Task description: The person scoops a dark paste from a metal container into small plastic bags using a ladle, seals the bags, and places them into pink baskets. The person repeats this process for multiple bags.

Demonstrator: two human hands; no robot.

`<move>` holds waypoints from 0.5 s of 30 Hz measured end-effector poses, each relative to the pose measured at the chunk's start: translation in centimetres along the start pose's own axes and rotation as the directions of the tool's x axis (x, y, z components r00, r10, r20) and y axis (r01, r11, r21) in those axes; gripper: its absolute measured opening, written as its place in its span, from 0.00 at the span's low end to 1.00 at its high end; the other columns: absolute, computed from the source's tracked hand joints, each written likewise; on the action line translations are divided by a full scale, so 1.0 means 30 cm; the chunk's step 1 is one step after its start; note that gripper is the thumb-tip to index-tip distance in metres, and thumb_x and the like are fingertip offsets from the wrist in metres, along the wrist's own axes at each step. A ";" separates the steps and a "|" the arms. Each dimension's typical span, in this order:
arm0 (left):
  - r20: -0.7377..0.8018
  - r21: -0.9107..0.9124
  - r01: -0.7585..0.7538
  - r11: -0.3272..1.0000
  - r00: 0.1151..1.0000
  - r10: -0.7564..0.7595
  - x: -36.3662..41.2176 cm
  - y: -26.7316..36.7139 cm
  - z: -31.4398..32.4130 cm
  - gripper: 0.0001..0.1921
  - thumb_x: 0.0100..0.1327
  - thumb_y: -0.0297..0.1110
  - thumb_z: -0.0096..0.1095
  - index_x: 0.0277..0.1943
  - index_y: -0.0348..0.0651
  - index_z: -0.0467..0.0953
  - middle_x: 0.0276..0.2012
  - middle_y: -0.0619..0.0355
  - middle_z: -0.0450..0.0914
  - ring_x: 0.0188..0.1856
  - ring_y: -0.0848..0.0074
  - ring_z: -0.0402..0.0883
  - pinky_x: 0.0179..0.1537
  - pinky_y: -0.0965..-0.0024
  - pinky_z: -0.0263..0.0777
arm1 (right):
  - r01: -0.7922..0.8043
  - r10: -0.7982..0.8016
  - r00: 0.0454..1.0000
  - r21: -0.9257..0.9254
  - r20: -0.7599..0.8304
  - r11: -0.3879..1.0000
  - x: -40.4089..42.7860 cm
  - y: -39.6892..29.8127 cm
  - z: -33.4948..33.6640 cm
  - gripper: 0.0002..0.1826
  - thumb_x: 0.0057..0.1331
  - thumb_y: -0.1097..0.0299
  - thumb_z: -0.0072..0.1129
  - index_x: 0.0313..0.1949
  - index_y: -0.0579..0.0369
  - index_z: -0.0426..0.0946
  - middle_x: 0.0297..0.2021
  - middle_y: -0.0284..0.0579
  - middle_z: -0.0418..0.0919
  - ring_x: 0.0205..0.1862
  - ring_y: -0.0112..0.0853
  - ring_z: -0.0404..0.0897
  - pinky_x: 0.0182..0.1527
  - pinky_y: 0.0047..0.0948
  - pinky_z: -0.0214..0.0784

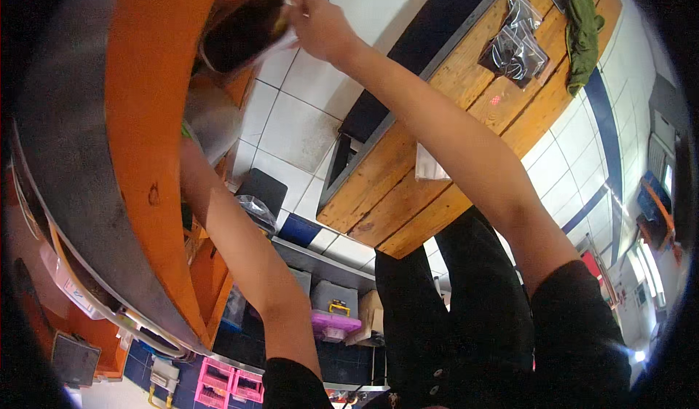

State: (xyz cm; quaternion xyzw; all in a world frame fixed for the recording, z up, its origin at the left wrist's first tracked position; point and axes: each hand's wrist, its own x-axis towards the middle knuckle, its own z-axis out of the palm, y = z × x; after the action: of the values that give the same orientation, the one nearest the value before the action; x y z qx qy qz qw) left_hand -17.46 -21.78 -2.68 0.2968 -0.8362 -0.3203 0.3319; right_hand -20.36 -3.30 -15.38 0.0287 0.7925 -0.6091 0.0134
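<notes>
My right hand (322,26) reaches to the top of the view, its fingers pinched at the edge of a blurred clear plastic bag (240,35) with something dark in it. My left forearm reaches up behind an orange wooden board, which hides the hand. Beside that forearm's upper end is a pale, blurred surface (213,117) that I cannot identify. On the wooden plank table (382,204), under my right forearm, lies a small clear packet (431,163). Farther up the table are clear zip bags with dark contents (516,48) and a green cloth (581,37).
The orange wooden board (144,136) with its grey surface curves down the left side. A black object (262,190) and clear plastic are near the white tiles. Below are a grey case with a yellow handle (334,297), a pink-purple container (334,324) and pink baskets (214,381).
</notes>
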 end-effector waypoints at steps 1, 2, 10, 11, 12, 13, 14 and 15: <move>-0.003 0.014 0.000 1.000 1.000 0.000 0.011 -0.018 -0.025 0.23 0.76 0.43 0.57 0.59 0.26 0.75 0.51 0.39 0.82 0.50 0.55 0.84 0.51 0.49 0.76 | 0.068 -0.068 0.998 -0.038 0.011 0.997 0.030 -0.016 0.060 0.19 0.74 0.57 0.57 0.51 0.63 0.75 0.42 0.62 0.83 0.43 0.57 0.84 0.47 0.47 0.76; 0.002 0.010 0.006 1.000 1.000 -0.006 0.017 -0.035 -0.031 0.23 0.76 0.43 0.57 0.59 0.26 0.76 0.51 0.39 0.82 0.50 0.55 0.84 0.52 0.49 0.76 | 0.138 -0.134 0.990 -0.212 0.033 0.968 0.075 -0.025 0.102 0.18 0.74 0.58 0.57 0.52 0.62 0.76 0.42 0.61 0.83 0.44 0.55 0.84 0.48 0.46 0.76; 0.053 0.033 0.108 0.994 0.993 -0.110 -0.025 -0.166 -0.020 0.24 0.75 0.43 0.58 0.58 0.26 0.76 0.53 0.39 0.82 0.53 0.56 0.83 0.55 0.50 0.75 | 0.462 -0.432 0.887 -0.319 0.164 0.827 0.343 0.078 0.363 0.39 0.72 0.39 0.47 0.77 0.39 0.53 0.67 0.59 0.71 0.69 0.37 0.72 0.65 0.46 0.67; 0.062 0.036 0.120 0.992 0.991 -0.123 -0.023 -0.172 -0.014 0.24 0.75 0.43 0.58 0.58 0.25 0.77 0.54 0.39 0.82 0.54 0.56 0.82 0.55 0.51 0.74 | 0.477 -0.439 0.879 -0.321 0.188 0.818 0.362 0.066 0.368 0.39 0.71 0.40 0.48 0.77 0.39 0.53 0.67 0.60 0.71 0.69 0.38 0.72 0.65 0.47 0.67; 0.068 0.037 0.130 0.991 0.989 -0.132 -0.021 -0.178 -0.005 0.24 0.75 0.43 0.58 0.58 0.25 0.77 0.54 0.39 0.82 0.54 0.57 0.82 0.55 0.51 0.74 | 0.489 -0.444 0.872 -0.328 0.207 0.808 0.379 0.056 0.373 0.39 0.71 0.41 0.48 0.77 0.39 0.52 0.67 0.60 0.71 0.68 0.39 0.72 0.65 0.48 0.67; 0.077 0.037 0.144 0.989 0.986 -0.147 -0.024 -0.185 0.008 0.24 0.75 0.43 0.58 0.57 0.25 0.77 0.54 0.39 0.82 0.55 0.57 0.82 0.56 0.51 0.74 | 0.500 -0.448 0.865 -0.333 0.224 0.799 0.394 0.050 0.376 0.39 0.71 0.43 0.49 0.77 0.39 0.52 0.66 0.60 0.71 0.68 0.40 0.72 0.66 0.49 0.66; 0.084 0.051 0.149 0.988 0.985 -0.153 -0.018 -0.197 0.016 0.24 0.75 0.44 0.58 0.57 0.25 0.77 0.54 0.39 0.81 0.55 0.57 0.82 0.56 0.51 0.74 | 0.504 -0.448 0.862 -0.328 0.236 0.799 0.404 0.036 0.386 0.40 0.70 0.44 0.49 0.77 0.39 0.52 0.66 0.60 0.71 0.68 0.41 0.72 0.66 0.50 0.66; 0.092 0.063 0.154 0.986 0.983 -0.160 -0.015 -0.210 0.018 0.24 0.75 0.44 0.58 0.57 0.25 0.77 0.55 0.39 0.81 0.55 0.57 0.82 0.57 0.51 0.74 | 0.504 -0.444 0.862 -0.328 0.244 0.799 0.411 0.027 0.393 0.40 0.70 0.45 0.50 0.77 0.39 0.52 0.66 0.60 0.71 0.68 0.43 0.72 0.66 0.50 0.65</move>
State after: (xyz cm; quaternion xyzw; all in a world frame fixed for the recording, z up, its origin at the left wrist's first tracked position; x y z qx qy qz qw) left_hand -15.81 -25.19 -7.78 0.3552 -0.8338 -0.3360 0.2562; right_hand -32.78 -14.12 -19.89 -0.2216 0.8733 -0.4276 -0.0733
